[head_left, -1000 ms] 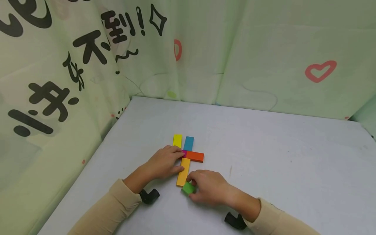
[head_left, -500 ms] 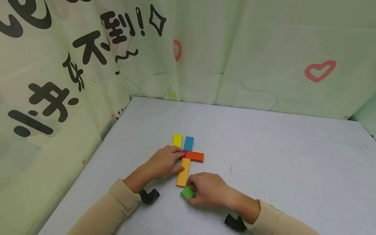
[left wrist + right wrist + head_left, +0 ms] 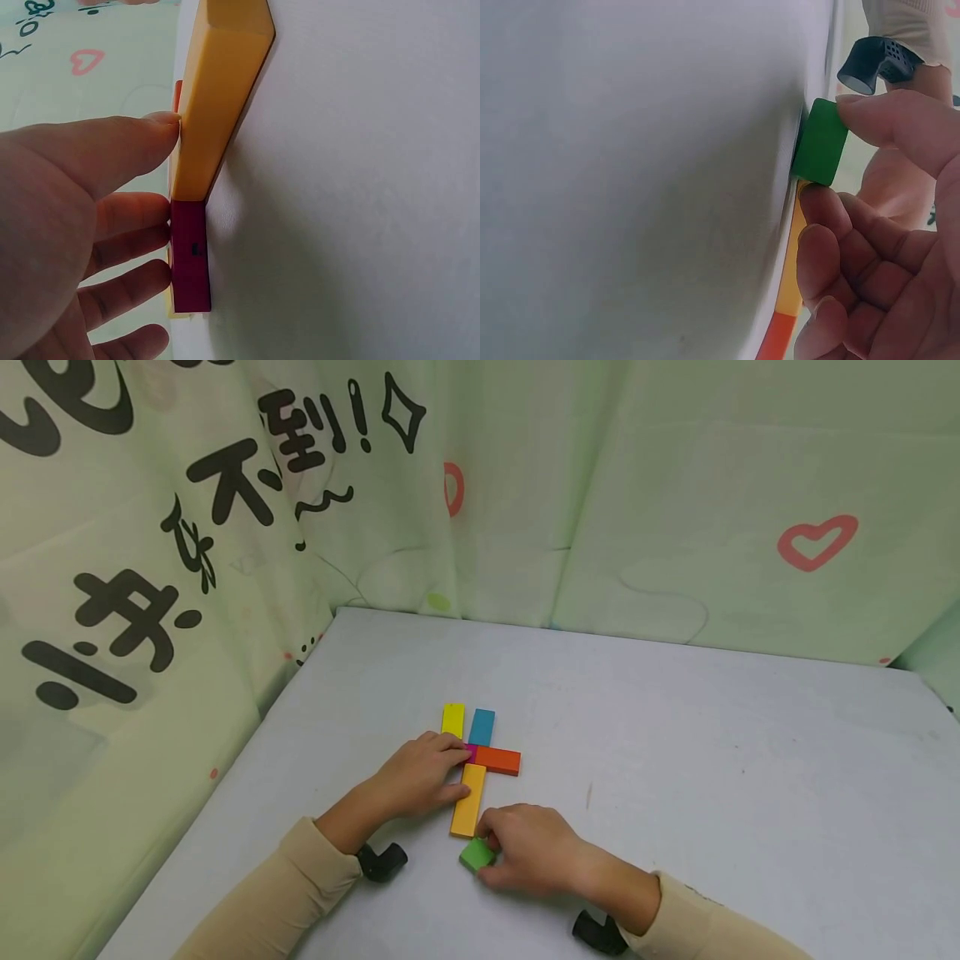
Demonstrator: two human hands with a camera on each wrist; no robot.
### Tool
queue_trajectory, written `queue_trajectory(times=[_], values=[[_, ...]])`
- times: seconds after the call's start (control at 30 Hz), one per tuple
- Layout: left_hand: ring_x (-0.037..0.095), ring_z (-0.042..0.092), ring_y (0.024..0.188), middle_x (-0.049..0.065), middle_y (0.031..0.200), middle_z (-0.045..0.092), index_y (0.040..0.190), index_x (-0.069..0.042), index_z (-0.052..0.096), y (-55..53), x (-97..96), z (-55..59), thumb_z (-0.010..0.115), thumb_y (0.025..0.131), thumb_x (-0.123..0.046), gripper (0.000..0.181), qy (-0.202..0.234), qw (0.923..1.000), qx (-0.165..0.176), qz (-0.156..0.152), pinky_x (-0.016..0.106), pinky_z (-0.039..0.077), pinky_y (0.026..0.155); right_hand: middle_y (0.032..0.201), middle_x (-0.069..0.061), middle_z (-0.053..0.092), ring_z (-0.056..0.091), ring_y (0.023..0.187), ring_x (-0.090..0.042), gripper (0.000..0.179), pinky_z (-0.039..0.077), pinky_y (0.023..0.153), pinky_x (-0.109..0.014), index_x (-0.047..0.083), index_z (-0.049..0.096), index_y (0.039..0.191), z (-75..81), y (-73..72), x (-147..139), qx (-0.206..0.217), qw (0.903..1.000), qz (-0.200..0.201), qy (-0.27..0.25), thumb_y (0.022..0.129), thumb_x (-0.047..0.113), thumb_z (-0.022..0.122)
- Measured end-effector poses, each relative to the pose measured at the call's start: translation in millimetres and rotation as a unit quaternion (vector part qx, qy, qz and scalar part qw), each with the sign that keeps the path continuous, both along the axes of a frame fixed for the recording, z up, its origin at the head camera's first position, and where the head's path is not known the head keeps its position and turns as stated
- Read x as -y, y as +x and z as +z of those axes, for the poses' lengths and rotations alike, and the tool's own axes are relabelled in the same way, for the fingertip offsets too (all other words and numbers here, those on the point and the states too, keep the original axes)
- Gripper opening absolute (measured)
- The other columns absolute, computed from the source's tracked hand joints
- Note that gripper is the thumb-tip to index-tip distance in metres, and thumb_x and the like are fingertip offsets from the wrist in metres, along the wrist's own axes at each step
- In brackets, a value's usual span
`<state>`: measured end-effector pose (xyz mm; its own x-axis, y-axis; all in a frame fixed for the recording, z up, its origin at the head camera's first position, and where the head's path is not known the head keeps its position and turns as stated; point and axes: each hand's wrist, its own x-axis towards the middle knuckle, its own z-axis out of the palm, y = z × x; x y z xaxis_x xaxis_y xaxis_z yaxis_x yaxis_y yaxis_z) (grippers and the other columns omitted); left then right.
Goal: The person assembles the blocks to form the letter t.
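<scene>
1. Since the earlier head frames, the green block is sitting slightly closer to the person; the right hand is making the same small shift.
2. The right hand is pinching the green block between thumb and index finger, its gap only as wide as the block.
3. The green block is occupying a position at the near end of the amber block; contact between the two cannot be confirmed.
4. The left hand is keeping its position, fingers extending loosely to the magenta block, thumb touching the amber block, gripping neither.
5. The orange-red block, blue block and yellow block are showing no movement.
</scene>
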<state>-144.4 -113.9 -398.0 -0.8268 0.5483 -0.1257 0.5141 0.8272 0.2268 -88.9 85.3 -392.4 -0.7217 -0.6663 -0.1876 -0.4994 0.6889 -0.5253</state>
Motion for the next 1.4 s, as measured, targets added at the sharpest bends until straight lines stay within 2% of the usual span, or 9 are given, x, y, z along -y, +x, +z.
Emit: queue_trajectory(times=[0.57,0.97,1.4], values=[[0.027,0.050,0.123,0.009,0.135,0.057,0.136,-0.005,0.062,-0.4,-0.1,-2.3,0.071,0.093,-0.039,0.056,-0.005,1.0000,-0.001,0.001,0.041,0.044,0.104,0.080,0.016,0.064,0.057,0.076,-0.006,0.036,0.049,0.070,-0.028,0.012,0.064,0.109,-1.1,-2.3,-3.0,0.027,0.9995,-0.015,-0.003,0.082,0.030,0.082],[0.027,0.049,0.124,0.009,0.135,0.056,0.137,-0.005,0.061,-0.1,-0.6,-0.5,0.071,0.093,-0.038,0.056,0.000,1.0000,0.001,0.007,0.041,0.044,0.104,0.082,0.015,0.066,0.059,0.077,-0.008,0.035,0.050,0.071,-0.029,0.013,0.061,0.111,0.0,-1.3,0.0,0.043,0.9989,-0.020,-0.001,0.085,0.026,0.080],[0.026,0.050,0.124,0.008,0.135,0.057,0.136,-0.006,0.062,-0.6,-0.9,-1.5,0.072,0.092,-0.039,0.056,-0.003,1.0000,0.000,0.009,0.041,0.044,0.104,0.083,0.015,0.066,0.057,0.077,-0.010,0.042,0.049,0.070,-0.029,0.014,0.055,0.117,-0.4,-0.8,1.9,0.054,0.9982,-0.025,-0.009,0.085,0.025,0.080]])
